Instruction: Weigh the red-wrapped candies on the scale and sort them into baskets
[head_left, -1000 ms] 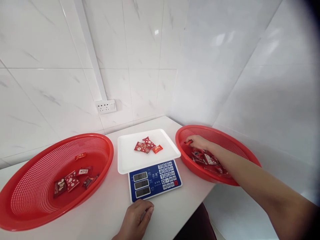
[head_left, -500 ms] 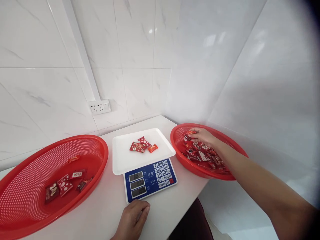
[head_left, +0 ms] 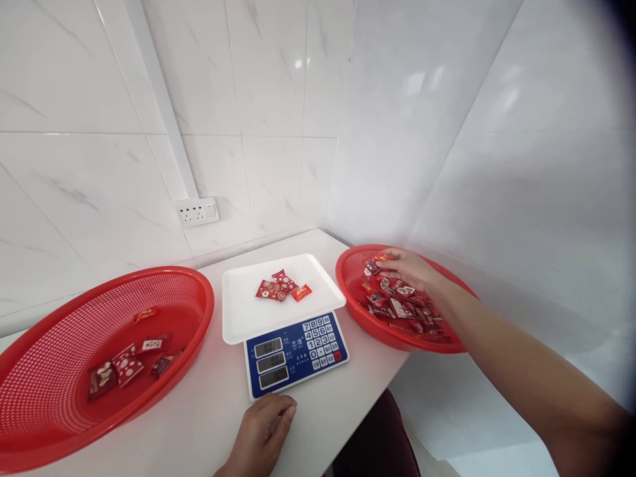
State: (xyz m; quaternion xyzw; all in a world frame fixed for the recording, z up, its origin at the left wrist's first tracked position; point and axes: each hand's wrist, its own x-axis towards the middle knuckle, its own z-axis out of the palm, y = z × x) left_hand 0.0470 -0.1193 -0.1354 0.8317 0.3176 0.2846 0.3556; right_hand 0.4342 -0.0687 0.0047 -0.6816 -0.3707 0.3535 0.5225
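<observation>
My right hand is over the right red basket, its fingers closed on a small red candy packet by the basket's far left side. Below it lie several loose red candy packets. A digital scale stands in the middle of the table, and on its white tray are two patterned red packets and a smaller orange-red one. Curled, my left hand rests on the table against the scale's front edge, with nothing visible in it.
At the left, a larger red perforated basket holds several packets. Behind the white table rises a tiled wall with a socket. Another wall closes off the right side. Below the front edge is a dark seat.
My right hand has shifted slightly within the basket, still pinching a packet. The view has moved a little. The packets on the tray and my left hand stay in place.
</observation>
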